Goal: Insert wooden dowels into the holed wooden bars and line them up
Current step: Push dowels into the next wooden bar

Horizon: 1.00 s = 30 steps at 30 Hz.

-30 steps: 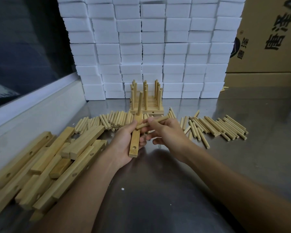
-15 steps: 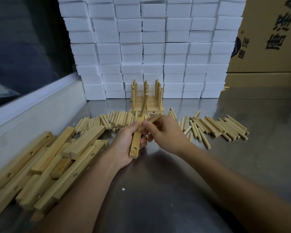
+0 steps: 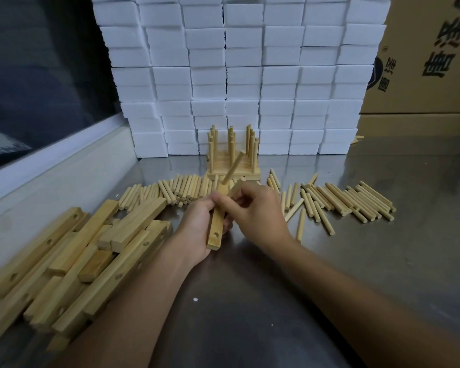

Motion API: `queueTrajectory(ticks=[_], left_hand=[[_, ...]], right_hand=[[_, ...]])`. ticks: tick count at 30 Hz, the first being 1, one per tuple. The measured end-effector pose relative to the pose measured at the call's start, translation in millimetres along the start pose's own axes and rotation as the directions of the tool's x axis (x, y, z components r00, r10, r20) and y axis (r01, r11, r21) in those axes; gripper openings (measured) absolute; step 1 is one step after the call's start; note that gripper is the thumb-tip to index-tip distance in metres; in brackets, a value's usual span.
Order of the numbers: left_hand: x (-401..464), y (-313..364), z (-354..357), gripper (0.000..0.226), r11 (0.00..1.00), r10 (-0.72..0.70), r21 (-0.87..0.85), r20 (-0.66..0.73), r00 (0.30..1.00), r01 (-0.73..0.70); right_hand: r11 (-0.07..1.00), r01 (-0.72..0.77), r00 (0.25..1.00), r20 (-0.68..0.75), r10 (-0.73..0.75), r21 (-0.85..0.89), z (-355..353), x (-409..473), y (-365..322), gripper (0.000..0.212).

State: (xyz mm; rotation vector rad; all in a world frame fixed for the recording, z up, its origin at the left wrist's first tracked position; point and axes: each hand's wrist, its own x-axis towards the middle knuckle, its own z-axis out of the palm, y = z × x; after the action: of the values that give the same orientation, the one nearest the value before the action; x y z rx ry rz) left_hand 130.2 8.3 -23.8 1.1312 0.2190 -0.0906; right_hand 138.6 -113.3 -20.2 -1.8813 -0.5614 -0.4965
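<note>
Here a holed wooden bar (image 3: 217, 221) is gripped in the left hand (image 3: 199, 224) above the middle of the steel worktop (image 3: 276, 301), one dowel (image 3: 233, 167) already standing tilted in its far end. A second dowel (image 3: 236, 187), held level a second ago, is now pinched steeply by the right hand (image 3: 252, 211) against the bar. Finished bars (image 3: 233, 160) are lined up at the back edge, before smooth white foam blocks (image 3: 237, 75). Loose round dowels (image 3: 351, 200) and square bars (image 3: 72, 258) are spread left and right.

Pale holed bar (image 3: 216, 224) held lengthwise; one dowel (image 3: 233, 168) standing tilted in it.
</note>
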Motion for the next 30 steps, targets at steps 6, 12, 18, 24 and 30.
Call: queueTrajectory(ticks=[6, 12, 18, 24, 30], left_hand=[[-5, 1, 2, 0.039, 1.0, -0.007, 0.004, -0.014, 1.0, 0.007], [-4, 6, -1, 0.042, 0.999, -0.05, 0.018, 0.092, 0.995, 0.048], [-3, 4, 1, 0.036, 0.999, -0.054, 0.008, 0.06, 0.997, 0.054], [-2, 2, 2, 0.038, 0.999, -0.045, -0.016, 0.015, 0.999, 0.045], [0, 4, -3, 0.04, 0.992, -0.059, -0.113, 0.018, 0.998, 0.06]], right_hand=[[0.999, 0.033, 0.999, -0.034, -0.034, -0.037, 4, -5, 0, 0.033], [0.952, 0.221, 0.973, 0.118, -0.2, -0.213, -4, -1, 2, 0.015], [0.987, 0.11, 0.994, 0.028, -0.108, -0.117, -2, -4, 3, 0.02], [0.999, 0.036, 0.999, -0.025, -0.037, -0.039, 4, -5, 2, 0.024], [0.982, 0.094, 0.96, 0.277, -0.046, -0.163, -17, 4, -1, 0.023]])
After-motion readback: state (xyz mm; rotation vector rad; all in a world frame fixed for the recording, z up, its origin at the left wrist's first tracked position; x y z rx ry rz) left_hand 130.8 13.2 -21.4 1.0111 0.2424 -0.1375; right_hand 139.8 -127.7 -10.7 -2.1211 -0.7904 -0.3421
